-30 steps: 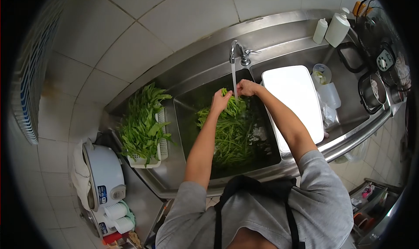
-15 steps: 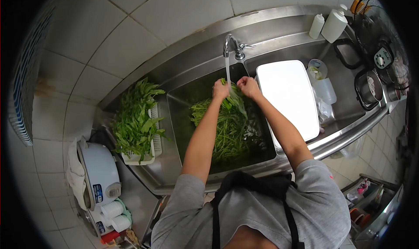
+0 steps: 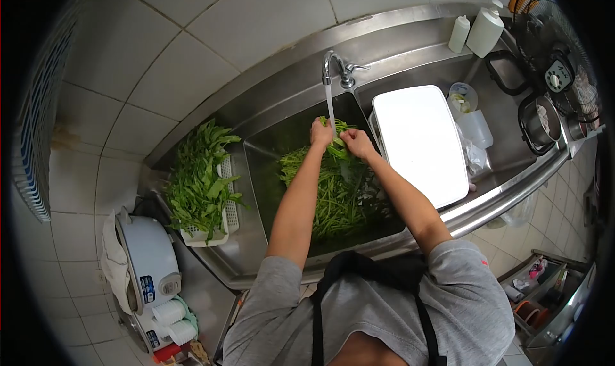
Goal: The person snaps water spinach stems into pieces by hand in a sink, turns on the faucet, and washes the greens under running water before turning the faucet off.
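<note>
Water runs from the curved tap (image 3: 327,68) into the left sink basin (image 3: 262,193). Long-stemmed leafy greens (image 3: 330,202) fill much of this basin. Beside the falling water, my left hand (image 3: 321,134) is closed around a bunch of green stems. My right hand (image 3: 357,143) is just to the right, its fingers pinched on the same bunch of greens. Leaves hang below both hands. The exact number of stems in each hand is hidden by the fingers.
Left of the basin, a white plastic basket (image 3: 227,202) is heaped with leafy greens (image 3: 202,180). A white board or lid (image 3: 419,145) lies over the right basin's near part. Plastic containers (image 3: 474,129), bottles (image 3: 485,33) and a pan (image 3: 541,122) stand farther right. A rice cooker (image 3: 150,254) sits lower left.
My right hand has come left and down, closer to my left hand, and now pinches the greens. The greens between the hands have shifted. Water keeps running.
</note>
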`<state>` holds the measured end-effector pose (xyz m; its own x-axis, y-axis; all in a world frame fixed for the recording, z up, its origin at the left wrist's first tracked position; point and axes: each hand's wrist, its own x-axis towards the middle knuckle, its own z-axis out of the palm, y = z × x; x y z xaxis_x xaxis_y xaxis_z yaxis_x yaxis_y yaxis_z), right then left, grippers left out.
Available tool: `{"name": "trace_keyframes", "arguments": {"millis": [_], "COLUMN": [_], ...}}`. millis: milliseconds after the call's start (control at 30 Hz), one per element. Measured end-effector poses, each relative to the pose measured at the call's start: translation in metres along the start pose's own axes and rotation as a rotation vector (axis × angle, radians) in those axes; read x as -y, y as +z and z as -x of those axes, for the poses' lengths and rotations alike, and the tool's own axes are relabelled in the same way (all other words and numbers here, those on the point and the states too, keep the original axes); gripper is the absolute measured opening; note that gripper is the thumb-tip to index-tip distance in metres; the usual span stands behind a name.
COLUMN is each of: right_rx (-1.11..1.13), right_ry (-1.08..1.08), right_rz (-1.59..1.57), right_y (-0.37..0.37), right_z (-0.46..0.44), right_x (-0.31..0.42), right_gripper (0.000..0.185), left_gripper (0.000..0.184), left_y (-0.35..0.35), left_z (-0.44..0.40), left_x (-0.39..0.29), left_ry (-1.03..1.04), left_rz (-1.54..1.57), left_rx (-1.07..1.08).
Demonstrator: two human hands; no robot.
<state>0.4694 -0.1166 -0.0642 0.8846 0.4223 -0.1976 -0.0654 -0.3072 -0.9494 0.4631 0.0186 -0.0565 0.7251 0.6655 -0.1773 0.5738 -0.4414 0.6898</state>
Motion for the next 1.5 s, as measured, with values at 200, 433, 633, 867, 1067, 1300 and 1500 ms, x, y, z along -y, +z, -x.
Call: {"name": "trace_keyframes", "arguments": {"millis": [200, 433, 633, 867, 1067, 1300, 1500], "right_rx": [0.045, 0.145, 0.176, -0.154, -0.385, -0.638, -0.541], "right_ry": [-0.157, -0.167, -0.248, 0.109, 0.046, 0.178, 0.100], "right_rz": [-0.126, 0.144, 0.064, -0.275, -0.330, -0.699, -1.138], "right_y": [-0.002, -0.031, -0.016, 0.019, 0.050, -0.037, -0.050], "right_z": [0.022, -0.004, -0.040, -0.032, -0.080, -0.198, -0.164], "right_x": [-0.001, 0.010, -0.007, 0.039, 0.014, 0.001, 0.074], "right_gripper": [0.035, 0.026, 0.022, 0.032, 0.027, 0.029, 0.025], "left_gripper": [0.050, 0.053, 0.049, 0.039, 0.028, 0.027, 0.023], "left_y": [-0.002, -0.015, -0.019, -0.011, 0.018, 0.020, 0.008], "left_z": [0.008, 0.014, 0.001, 0.014, 0.025, 0.035, 0.032], "left_x": [-0.022, -0.040, -0.017, -0.002, 0.025, 0.021, 0.071], "left_ry": [-0.026, -0.015, 0.030, -0.076, -0.061, 0.222, 0.349], "left_rz": [-0.020, -0.110, -0.086, 0.073, 0.307, -0.128, -0.061], "left_rx": [-0.016, 0.052, 0.014, 0.021, 0.100, 0.506, 0.225]}}
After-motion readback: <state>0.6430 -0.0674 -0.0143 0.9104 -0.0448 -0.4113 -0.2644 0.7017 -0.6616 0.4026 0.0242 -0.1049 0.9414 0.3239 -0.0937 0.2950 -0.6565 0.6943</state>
